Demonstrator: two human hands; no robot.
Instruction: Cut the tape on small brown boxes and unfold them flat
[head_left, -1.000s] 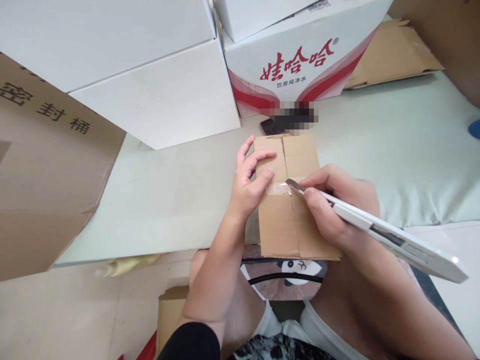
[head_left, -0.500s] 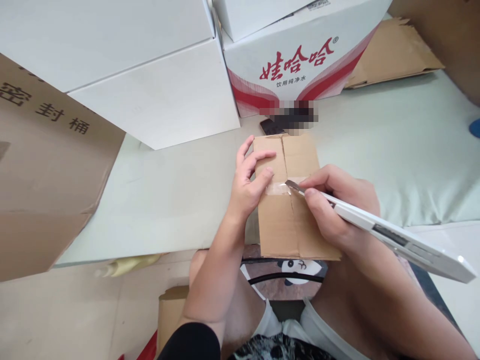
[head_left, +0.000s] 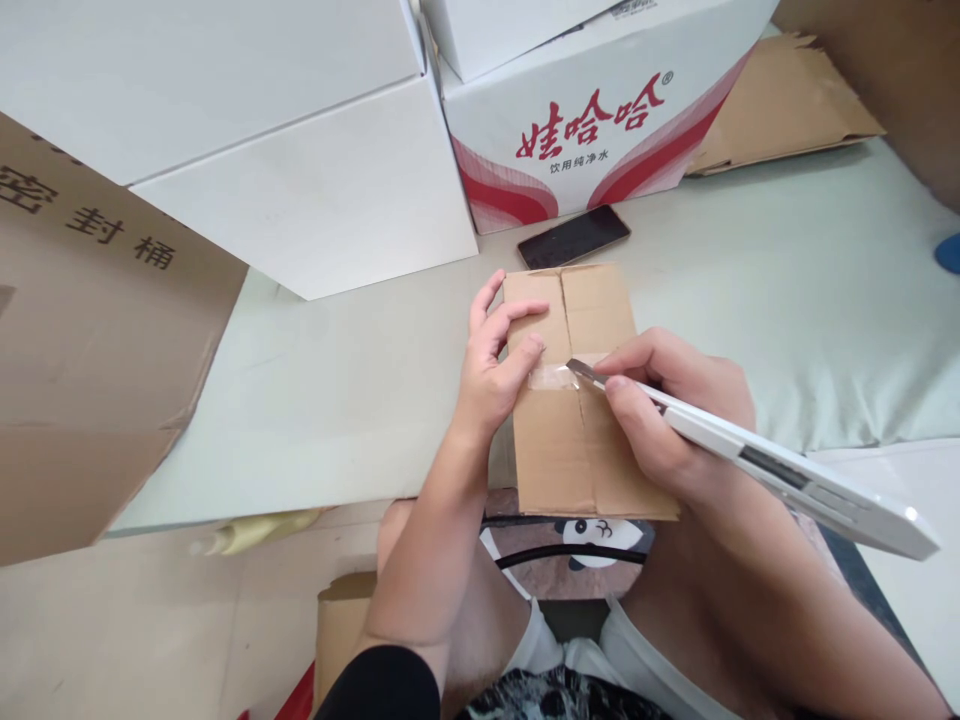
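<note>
A small brown cardboard box (head_left: 555,450) lies before me, its flaps meeting at a centre seam. Clear tape (head_left: 551,377) crosses that seam. My left hand (head_left: 499,350) grips the box's upper left side, thumb and a finger on top, other fingers at the edge. In my right hand (head_left: 667,400) is a white utility knife (head_left: 780,465), held like a pen and slanting down to the left. Its blade tip touches or nearly touches the tape at the seam; contact is hard to judge. Part of the box's right side is hidden by my right hand.
Beyond the box lies a black phone (head_left: 574,237). White cartons (head_left: 315,190) and a red-and-white water carton (head_left: 600,140) stand behind on the pale green cloth (head_left: 337,400). A large brown carton (head_left: 97,340) is at left, flattened cardboard (head_left: 787,105) at back right.
Both hands, the box and the knife keep nearly the same pose. The whole view has shifted slightly, and the blade remains at the taped seam.
</note>
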